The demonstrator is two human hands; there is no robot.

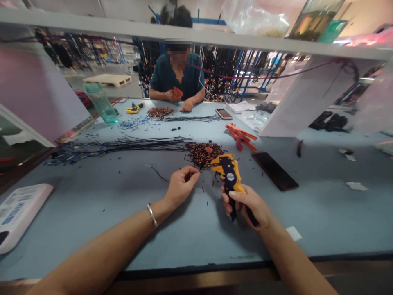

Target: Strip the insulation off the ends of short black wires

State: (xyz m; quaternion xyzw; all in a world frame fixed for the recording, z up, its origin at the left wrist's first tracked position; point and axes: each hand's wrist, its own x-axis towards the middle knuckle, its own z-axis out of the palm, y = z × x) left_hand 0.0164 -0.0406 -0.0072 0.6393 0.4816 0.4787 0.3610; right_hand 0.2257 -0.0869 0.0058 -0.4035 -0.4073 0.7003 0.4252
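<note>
Between the pinched thumb and fingers of my left hand is a thin black wire; its loose end trails to the left over the table. My right hand is wrapped round the handles of a yellow and black wire stripper. The stripper's jaws point left, close to the fingertips of my left hand; whether they touch the wire is too small to tell. Just behind the jaws lies a heap of short black and copper-coloured offcuts. A bundle of long black wires stretches left from this heap.
Across the blue table sits a co-worker holding something red. Orange-handled pliers and a dark phone lie to the right. A green bottle stands back left; a white device lies front left. A shelf spans overhead.
</note>
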